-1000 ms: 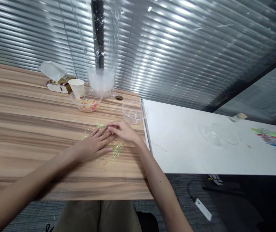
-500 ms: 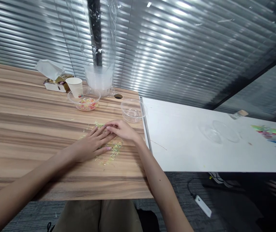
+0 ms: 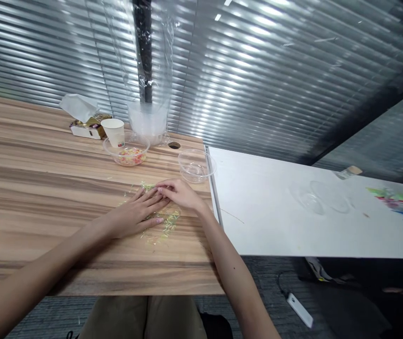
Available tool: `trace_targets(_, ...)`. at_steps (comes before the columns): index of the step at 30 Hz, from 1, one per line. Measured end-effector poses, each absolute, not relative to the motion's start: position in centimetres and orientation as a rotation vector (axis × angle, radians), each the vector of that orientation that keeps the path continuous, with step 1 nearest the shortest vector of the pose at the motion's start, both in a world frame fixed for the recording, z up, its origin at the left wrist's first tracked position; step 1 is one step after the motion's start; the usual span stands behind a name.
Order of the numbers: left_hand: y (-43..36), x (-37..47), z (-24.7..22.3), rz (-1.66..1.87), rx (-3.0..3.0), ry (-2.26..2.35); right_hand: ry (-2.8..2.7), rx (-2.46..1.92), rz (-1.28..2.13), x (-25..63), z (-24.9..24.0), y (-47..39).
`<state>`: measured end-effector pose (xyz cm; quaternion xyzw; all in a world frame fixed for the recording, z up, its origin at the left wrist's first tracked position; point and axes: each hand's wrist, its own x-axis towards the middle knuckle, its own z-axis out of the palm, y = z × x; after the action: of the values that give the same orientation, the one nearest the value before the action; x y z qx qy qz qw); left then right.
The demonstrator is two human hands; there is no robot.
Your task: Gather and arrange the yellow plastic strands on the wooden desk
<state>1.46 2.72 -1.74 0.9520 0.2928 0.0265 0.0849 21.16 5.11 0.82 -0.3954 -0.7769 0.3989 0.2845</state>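
My left hand [image 3: 134, 215] lies palm down on the wooden table, its fingers stretched out and spread over a scatter of shiny yellow-green shreds [image 3: 169, 225]. From the right, my right hand [image 3: 179, 192] meets the left fingertips, with its thumb and fingers closed together there. Whatever may be between them is hidden or too small to make out. More shreds show around both hands. Just beyond the right hand stands a clear plastic bowl [image 3: 196, 174], near the table's right edge.
Farther back are a clear bowl [image 3: 126, 155] with colourful bits, a paper cup [image 3: 113, 133], a tissue box [image 3: 86, 129] and stacked clear containers [image 3: 148, 122] in a bag. On the adjoining white table [image 3: 261, 202] lie clear lids [image 3: 310, 200] and colourful strips [image 3: 399, 202].
The view has tilted a little, so everything sits slightly lower in the picture. Both hands keep nearly the same place and pose over the shreds.
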Motion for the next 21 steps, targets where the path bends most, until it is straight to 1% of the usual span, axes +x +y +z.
trace_targets(7, 2.3, 0.9, 0.9, 0.037, 2.659, 0.795, -2.054, -1.033, 0.978, 21.1, 0.8, 5.1)
trace_targets(12, 2.4, 0.5, 2.7, 0.198, 2.441, 0.796, -1.958, -1.087, 0.916, 21.1, 0.8, 5.1)
trace_targets(17, 3.2, 0.3, 2.5, 0.444, 2.32, 0.925, -1.833, -1.091, 0.825, 21.1, 0.4, 5.4)
trace_targets(21, 3.4, 0.4, 1.8, 0.473, 2.341, 0.883, -1.744, -1.047, 0.888, 21.1, 0.1, 5.6)
